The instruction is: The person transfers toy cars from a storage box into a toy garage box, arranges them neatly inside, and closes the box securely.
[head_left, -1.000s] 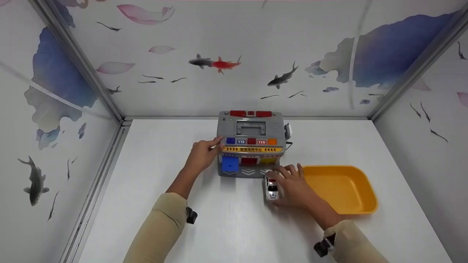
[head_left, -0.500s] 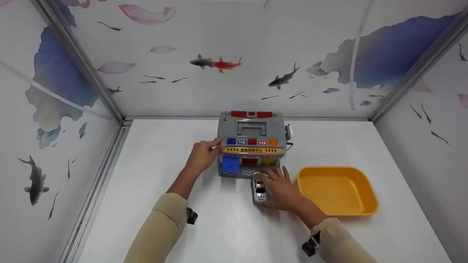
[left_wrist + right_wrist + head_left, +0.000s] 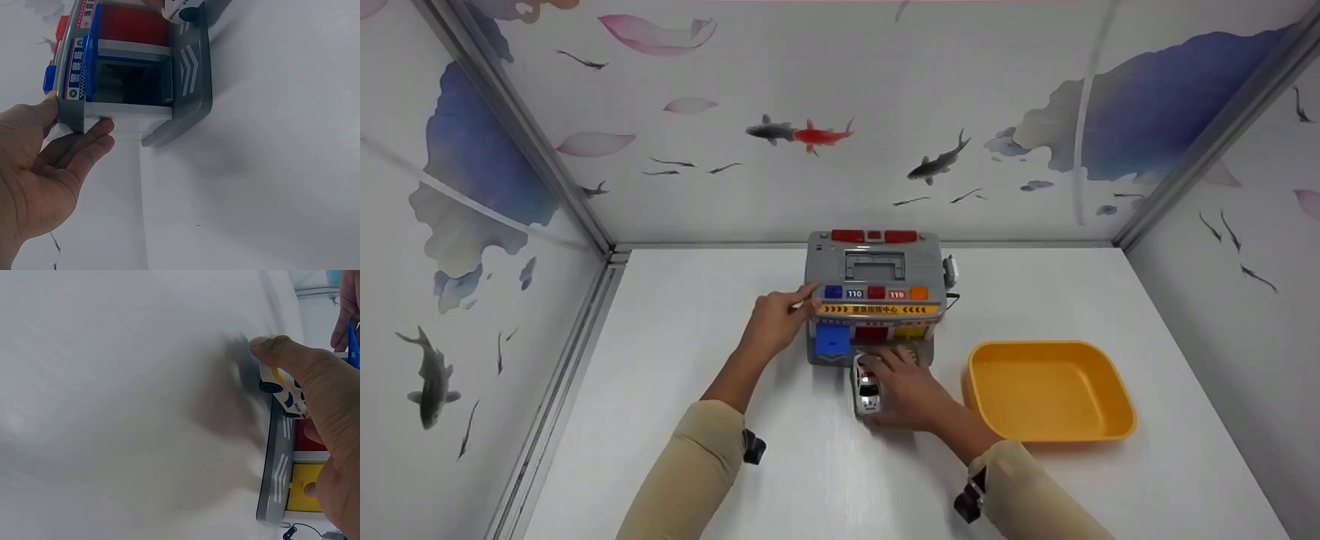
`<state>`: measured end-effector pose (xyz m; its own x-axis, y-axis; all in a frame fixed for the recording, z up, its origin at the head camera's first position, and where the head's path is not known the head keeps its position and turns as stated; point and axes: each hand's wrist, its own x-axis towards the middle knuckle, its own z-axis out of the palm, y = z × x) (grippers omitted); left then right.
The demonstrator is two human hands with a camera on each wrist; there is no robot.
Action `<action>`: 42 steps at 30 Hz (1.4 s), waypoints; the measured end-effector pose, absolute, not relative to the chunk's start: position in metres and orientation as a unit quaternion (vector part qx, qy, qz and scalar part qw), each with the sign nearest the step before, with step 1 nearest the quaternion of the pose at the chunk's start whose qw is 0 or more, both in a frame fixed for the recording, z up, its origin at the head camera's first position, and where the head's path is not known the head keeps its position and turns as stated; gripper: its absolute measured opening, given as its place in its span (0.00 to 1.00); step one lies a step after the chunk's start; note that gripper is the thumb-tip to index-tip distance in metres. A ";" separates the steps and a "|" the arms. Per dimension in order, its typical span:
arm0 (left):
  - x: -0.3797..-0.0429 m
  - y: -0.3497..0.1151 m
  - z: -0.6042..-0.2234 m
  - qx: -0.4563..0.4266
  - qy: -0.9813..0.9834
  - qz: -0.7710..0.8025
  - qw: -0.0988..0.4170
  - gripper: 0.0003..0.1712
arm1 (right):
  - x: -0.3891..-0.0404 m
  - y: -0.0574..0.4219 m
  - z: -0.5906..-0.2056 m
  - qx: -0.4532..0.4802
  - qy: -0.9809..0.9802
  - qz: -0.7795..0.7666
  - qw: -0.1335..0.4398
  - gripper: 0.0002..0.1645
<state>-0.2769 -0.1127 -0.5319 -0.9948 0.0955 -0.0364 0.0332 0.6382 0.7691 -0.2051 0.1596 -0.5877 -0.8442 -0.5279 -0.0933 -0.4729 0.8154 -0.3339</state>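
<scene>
A grey toy emergency station (image 3: 829, 262) with blue, red and yellow garage doors stands at the back of the white table. My left hand (image 3: 775, 319) grips its front left corner, thumb near the top edge and fingers along the side wall. The blue door (image 3: 91, 50) is swung up, and a dark garage bay (image 3: 129, 81) shows behind it. In my right hand (image 3: 915, 394) is a white toy police car (image 3: 868, 386), pinched lengthwise between thumb and fingers. The car (image 3: 287, 396) is at the station's front ramp, before the red door (image 3: 134, 25); my fingers partly cover it.
An orange-yellow plastic tray (image 3: 1050, 390) lies right of my right forearm. A small handset-like part (image 3: 951, 271) hangs on the station's right side. White panels printed with fish and petals (image 3: 840, 165) enclose the table at the back and sides.
My right hand has carried the toy police car leftward along the station's front, from the yellow door's side to before the red door. My left hand has stayed at the corner.
</scene>
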 end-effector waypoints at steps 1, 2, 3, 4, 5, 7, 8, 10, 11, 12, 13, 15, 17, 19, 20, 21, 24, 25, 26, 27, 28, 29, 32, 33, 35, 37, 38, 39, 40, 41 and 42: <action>-0.277 -0.113 -0.532 0.036 0.905 0.423 0.035 0.26 | -0.206 0.157 -0.589 -0.266 0.948 -0.149 0.089 0.60; -0.277 -0.113 -0.532 0.037 0.905 0.422 0.033 0.26 | -0.206 0.154 -0.590 -0.268 0.948 -0.149 0.086 0.60; -0.277 -0.114 -0.533 0.039 0.905 0.423 0.032 0.26 | -0.206 0.152 -0.591 -0.270 0.948 -0.148 0.083 0.60; -0.277 -0.114 -0.533 0.039 0.904 0.424 0.032 0.26 | -0.207 0.150 -0.592 -0.272 0.948 -0.148 0.081 0.60; -0.277 -0.114 -0.533 0.040 0.904 0.425 0.032 0.26 | -0.207 0.148 -0.592 -0.273 0.948 -0.146 0.079 0.61; -0.277 -0.114 -0.534 0.039 0.903 0.427 0.035 0.26 | -0.207 0.143 -0.594 -0.274 0.948 -0.146 0.078 0.62; -0.278 -0.114 -0.534 0.039 0.902 0.428 0.035 0.26 | -0.207 0.141 -0.595 -0.274 0.947 -0.145 0.078 0.62; -0.278 -0.114 -0.534 0.041 0.901 0.430 0.035 0.26 | -0.207 0.138 -0.597 -0.275 0.947 -0.144 0.078 0.63; -0.278 -0.114 -0.534 0.042 0.901 0.430 0.034 0.26 | -0.208 0.136 -0.597 -0.275 0.947 -0.144 0.079 0.63; -0.278 -0.114 -0.535 0.043 0.901 0.431 0.032 0.26 | -0.208 0.134 -0.598 -0.274 0.947 -0.144 0.080 0.63; -0.278 -0.114 -0.534 0.044 0.901 0.431 0.030 0.27 | -0.208 0.132 -0.599 -0.274 0.948 -0.143 0.080 0.63; -0.278 -0.114 -0.535 0.045 0.900 0.433 0.029 0.27 | -0.208 0.128 -0.599 -0.272 0.948 -0.143 0.080 0.63; -0.277 -0.114 -0.535 0.043 0.899 0.435 0.031 0.27 | -0.208 0.125 -0.598 -0.267 0.949 -0.145 0.082 0.64; -0.277 -0.113 -0.534 0.041 0.899 0.434 0.034 0.26 | -0.208 0.122 -0.598 -0.264 0.950 -0.145 0.084 0.65; -0.277 -0.113 -0.534 0.039 0.900 0.434 0.036 0.26 | -0.208 0.121 -0.597 -0.264 0.950 -0.145 0.084 0.65; -0.277 -0.113 -0.534 0.037 0.900 0.433 0.037 0.26 | -0.208 0.119 -0.597 -0.264 0.950 -0.145 0.086 0.65; -0.278 -0.113 -0.533 0.034 0.901 0.431 0.040 0.26 | -0.208 0.115 -0.597 -0.262 0.951 -0.140 0.090 0.65; -0.278 -0.113 -0.533 0.033 0.901 0.431 0.040 0.26 | -0.208 0.114 -0.597 -0.261 0.951 -0.139 0.090 0.65; -0.278 -0.113 -0.534 0.033 0.901 0.432 0.040 0.26 | -0.208 0.113 -0.598 -0.259 0.952 -0.138 0.091 0.65; -0.277 -0.113 -0.534 0.035 0.900 0.432 0.039 0.26 | -0.208 0.112 -0.598 -0.258 0.952 -0.135 0.090 0.65; -0.277 -0.113 -0.534 0.037 0.900 0.432 0.038 0.26 | -0.208 0.111 -0.599 -0.257 0.953 -0.131 0.089 0.65; -0.277 -0.113 -0.535 0.039 0.900 0.432 0.036 0.26 | -0.209 0.110 -0.599 -0.255 0.954 -0.128 0.088 0.66; -0.277 -0.114 -0.535 0.045 0.900 0.433 0.030 0.26 | -0.209 0.108 -0.602 -0.252 0.957 -0.119 0.084 0.65; -0.277 -0.114 -0.535 0.046 0.900 0.433 0.030 0.26 | -0.209 0.108 -0.602 -0.252 0.957 -0.115 0.081 0.65; -0.277 -0.115 -0.534 0.044 0.900 0.433 0.031 0.26 | -0.209 0.107 -0.604 -0.253 0.958 -0.115 0.072 0.63; -0.277 -0.115 -0.534 0.042 0.899 0.434 0.032 0.26 | -0.209 0.106 -0.605 -0.258 0.958 -0.112 0.056 0.61; -0.278 -0.115 -0.534 0.041 0.899 0.435 0.034 0.26 | -0.208 0.106 -0.607 -0.262 0.958 -0.108 0.047 0.58; -0.278 -0.115 -0.534 0.039 0.899 0.436 0.035 0.26 | -0.208 0.105 -0.608 -0.267 0.958 -0.101 0.036 0.55; -0.278 -0.115 -0.534 0.038 0.898 0.437 0.036 0.26 | -0.207 0.105 -0.609 -0.271 0.958 -0.094 0.025 0.52; -0.278 -0.115 -0.535 0.036 0.898 0.437 0.036 0.26 | -0.207 0.105 -0.611 -0.275 0.957 -0.086 0.016 0.49; -0.278 -0.114 -0.535 0.036 0.898 0.436 0.036 0.26 | -0.207 0.104 -0.612 -0.278 0.957 -0.079 0.008 0.46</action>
